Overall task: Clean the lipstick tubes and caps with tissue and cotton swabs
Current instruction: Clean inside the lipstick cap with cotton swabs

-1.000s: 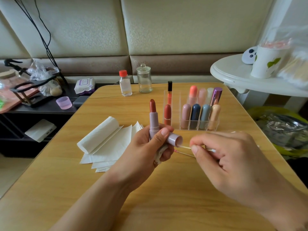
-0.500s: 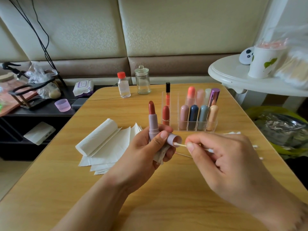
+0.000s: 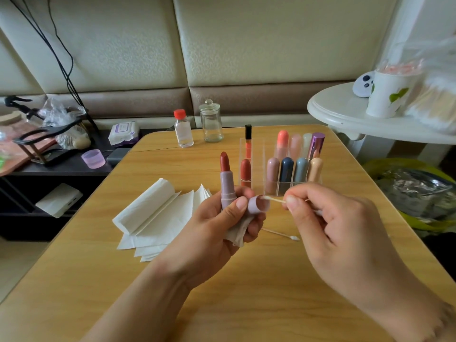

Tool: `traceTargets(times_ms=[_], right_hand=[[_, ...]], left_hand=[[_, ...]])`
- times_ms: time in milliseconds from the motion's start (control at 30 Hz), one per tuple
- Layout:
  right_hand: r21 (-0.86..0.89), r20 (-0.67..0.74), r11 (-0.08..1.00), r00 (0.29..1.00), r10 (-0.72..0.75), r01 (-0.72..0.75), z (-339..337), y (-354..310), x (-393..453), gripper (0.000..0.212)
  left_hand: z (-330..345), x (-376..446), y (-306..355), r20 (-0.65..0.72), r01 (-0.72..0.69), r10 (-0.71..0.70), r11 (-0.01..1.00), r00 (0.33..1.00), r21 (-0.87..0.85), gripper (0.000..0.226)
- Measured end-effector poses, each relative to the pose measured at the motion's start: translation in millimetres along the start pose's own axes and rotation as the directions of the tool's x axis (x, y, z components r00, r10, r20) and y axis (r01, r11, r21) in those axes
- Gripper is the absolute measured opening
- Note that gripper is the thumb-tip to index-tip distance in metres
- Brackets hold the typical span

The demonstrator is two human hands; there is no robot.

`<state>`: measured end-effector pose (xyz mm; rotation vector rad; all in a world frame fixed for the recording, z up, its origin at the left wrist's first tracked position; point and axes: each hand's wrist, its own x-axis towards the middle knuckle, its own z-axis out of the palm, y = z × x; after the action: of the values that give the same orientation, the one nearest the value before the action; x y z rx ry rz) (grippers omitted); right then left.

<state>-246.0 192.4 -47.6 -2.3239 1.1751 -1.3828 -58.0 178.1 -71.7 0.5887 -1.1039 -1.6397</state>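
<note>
Gripped in left hand (image 3: 217, 223): uncapped lilac lipstick tube (image 3: 227, 186), lilac plastic cap (image 3: 259, 206), crumpled tissue (image 3: 238, 230); pinched in right hand (image 3: 328, 233): wooden cotton swab (image 3: 274, 199), tip inside cap.

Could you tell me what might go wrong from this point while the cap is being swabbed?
The left hand holds the open lipstick, its cap and a crumpled tissue at once, so the cap could slip as the right hand works the cotton swab inside it. The exposed red bullet stands uncovered near the fingers and could get smeared or nicked. Pushing hard might bend the thin swab stick.
</note>
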Motion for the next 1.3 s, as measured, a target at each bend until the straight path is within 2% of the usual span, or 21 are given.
traceTargets(times_ms=[133, 200, 267, 333, 467, 533, 700, 867, 1000, 1133, 1300], right_hand=[[0.061, 0.021, 0.998, 1.0, 0.009, -0.01, -2.6, -0.8, -0.7, 0.022], [0.197, 0.012, 0.98, 1.0, 0.023, -0.025, -5.6, -1.6, -1.4, 0.019], [0.43, -0.015, 0.902, 0.999, 0.051, -0.04, -9.2, -5.3, -0.1, 0.012], [0.582, -0.061, 0.813, 0.996, 0.059, -0.012, -12.4, -9.2, 3.7, 0.005], [0.776, -0.031, 0.63, 0.996, 0.083, -0.028, -16.7, -14.0, 9.0, 0.015], [0.807, -0.026, 0.59, 0.997, 0.071, -0.021, -17.2, -14.7, 9.5, 0.02], [0.701, -0.078, 0.712, 0.997, 0.03, 0.033, -13.1, -12.3, 9.5, 0.022], [0.623, -0.01, 0.782, 1.0, -0.011, 0.015, -9.9, -10.1, 6.8, 0.026], [0.577, 0.028, 0.815, 0.996, -0.085, 0.054, -11.9, -9.4, 4.0, 0.027], [0.331, 0.014, 0.921, 0.975, -0.224, 0.206, -12.9, -5.6, 5.5, 0.022], [0.186, 0.045, 0.932, 0.945, -0.325, 0.312, -12.7, -0.2, 7.5, 0.021]], left_hand=[[-0.3, 0.2, 0.0, 0.054, 0.058, -0.051, 0.988, 0.997, -0.144, 0.014], [-0.1, -0.3, 0.6, 0.113, 0.086, -0.064, 0.975, 0.992, -0.206, 0.015], [0.4, -0.2, 1.4, 0.147, 0.106, -0.069, 0.958, 0.987, -0.267, 0.015], [0.9, 0.1, 1.7, 0.17, 0.119, -0.066, 0.94, 0.983, -0.321, 0.014], [1.1, -0.6, 0.3, 0.181, 0.125, -0.065, 0.932, 0.981, -0.34, 0.014], [1.7, -1.2, -0.5, 0.215, 0.139, -0.07, 0.934, 0.974, -0.33, 0.014], [3.8, -2.9, 2.6, 0.323, 0.255, -0.148, 0.912, 0.935, -0.32, 0.015], [2.7, -5.2, 2.5, 0.349, 0.301, -0.206, 0.922, 0.914, -0.244, 0.022], [1.6, -4.3, 2.2, 0.335, 0.321, -0.24, 0.923, 0.911, -0.213, 0.03], [-0.2, -5.0, 1.6, 0.284, 0.312, -0.255, 0.933, 0.924, -0.179, 0.026], [0.3, -5.0, 4.5, 0.239, 0.31, -0.274, 0.942, 0.932, -0.129, 0.027]])
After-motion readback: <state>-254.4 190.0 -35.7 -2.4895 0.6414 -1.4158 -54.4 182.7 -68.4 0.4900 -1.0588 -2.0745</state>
